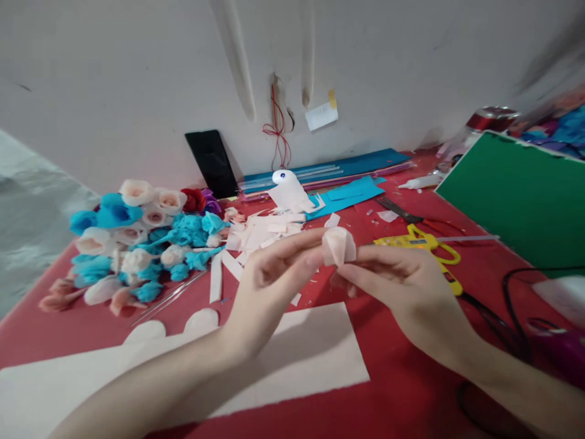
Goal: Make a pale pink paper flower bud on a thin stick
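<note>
A small cream crepe-paper flower bud (339, 242) is pinched between both hands above the red table. My left hand (274, 280) grips its left side with thumb and fingers. From the right, my right hand (397, 277) presses thumb and fingers together at its lower, narrow end. Below my left forearm lies a wide cream paper strip (320, 347), with two rounded paper petals (201, 321) at its far edge. Behind my left hand is a heap of cream paper scraps (260, 231). A yellow glue gun (406, 242) rests just beyond my right hand.
Finished blue, cream and pink paper flowers (137, 244) crowd the left side. A dark phone (211, 163) leans on the wall. Red-handled pliers (406, 213), blue paper (347, 196) and a green board (516, 201) lie beyond and right. Black cable (507, 292) runs along the right.
</note>
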`<state>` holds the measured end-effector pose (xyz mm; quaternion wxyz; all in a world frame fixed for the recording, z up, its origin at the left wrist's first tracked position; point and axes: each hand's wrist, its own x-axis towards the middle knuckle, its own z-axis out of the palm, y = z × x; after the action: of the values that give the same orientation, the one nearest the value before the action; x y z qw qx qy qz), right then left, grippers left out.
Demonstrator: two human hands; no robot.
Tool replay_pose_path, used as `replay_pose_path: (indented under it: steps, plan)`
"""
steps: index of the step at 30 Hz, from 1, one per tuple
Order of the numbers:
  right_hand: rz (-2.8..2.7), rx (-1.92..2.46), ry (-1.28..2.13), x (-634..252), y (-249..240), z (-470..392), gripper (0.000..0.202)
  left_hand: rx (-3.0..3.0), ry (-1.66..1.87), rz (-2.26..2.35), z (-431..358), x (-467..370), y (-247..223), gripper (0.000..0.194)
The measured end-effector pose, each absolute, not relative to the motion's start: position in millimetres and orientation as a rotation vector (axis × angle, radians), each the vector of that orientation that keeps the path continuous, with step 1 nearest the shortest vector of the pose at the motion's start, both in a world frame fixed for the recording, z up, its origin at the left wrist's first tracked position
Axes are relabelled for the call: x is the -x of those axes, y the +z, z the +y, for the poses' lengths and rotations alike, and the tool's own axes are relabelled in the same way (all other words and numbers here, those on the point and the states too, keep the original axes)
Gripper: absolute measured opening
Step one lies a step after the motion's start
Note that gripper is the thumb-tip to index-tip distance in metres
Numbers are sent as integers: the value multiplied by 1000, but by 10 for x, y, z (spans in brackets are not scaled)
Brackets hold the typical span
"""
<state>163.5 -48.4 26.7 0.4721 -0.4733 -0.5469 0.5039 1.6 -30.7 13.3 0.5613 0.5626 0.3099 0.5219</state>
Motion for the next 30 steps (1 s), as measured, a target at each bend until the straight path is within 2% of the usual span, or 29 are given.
replay_pose_path:
  steps: [6, 9, 13, 22, 30]
  plan:
    - [-1431, 1069, 1475, -1757, 428, -432, 10, -1630, 1048, 687, -162, 107, 212, 35]
    - [-1525, 1147, 1583, -1814, 524, -425, 10, -1905, 912, 650, -80, 147, 252, 20]
    - [-1703, 1269, 1525, -1848, 580, -430, 6, -2102, 891, 484, -58, 133, 285, 10]
    - [-1966, 1228, 1404, -1904, 538, -439, 9, -2218, 950, 350, -90, 96, 289, 9]
    - [-2117, 1225, 1247, -1967, 468, -456, 10, -2381, 1038, 268, -132, 97, 276, 21]
